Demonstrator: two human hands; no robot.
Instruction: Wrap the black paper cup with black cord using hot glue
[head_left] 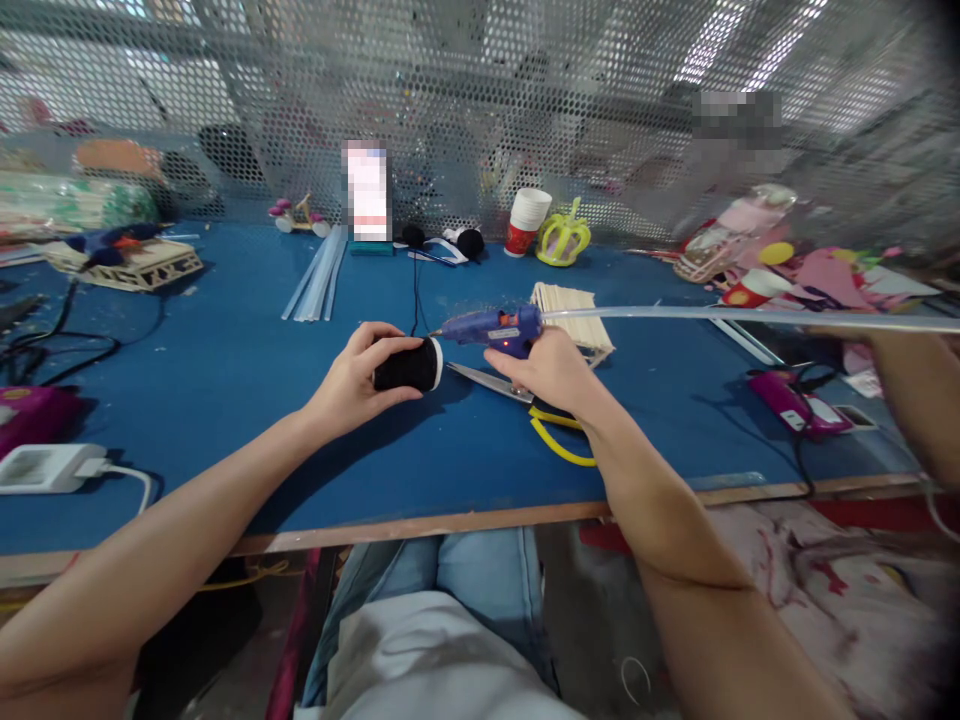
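Your left hand (367, 370) has its fingers and thumb wrapped around a black cylinder (405, 368) with a white rim, which lies on its side above the blue table (225, 400), ahead of you. Your right hand (551, 375) is clasped around the handle of a blue glue gun (491, 328), its nozzle by the cylinder's white end — whether they touch, you can't tell from here. A pale label sits on the gun's body, its print too small to read, with a tiny red light below.

The phone (367, 190) standing at the back has its screen pixelated, so no words come through. The stacked paper cups (527, 220) carry pale marks on red that can't be made out, and the white label on the purple box (799, 405) at right is just as illegible.

A long clear glue stick (675, 313) juts from the gun's rear across the right side. Yellow-handled scissors (517, 393) lie close below the gun, tips toward the cylinder, handles partly behind your right forearm. Just beyond that hand stands a pale stick-built rack (574, 305); a dark thread (416, 290) runs back from near the cylinder. Another person's arm (922, 380) shows at the right edge.
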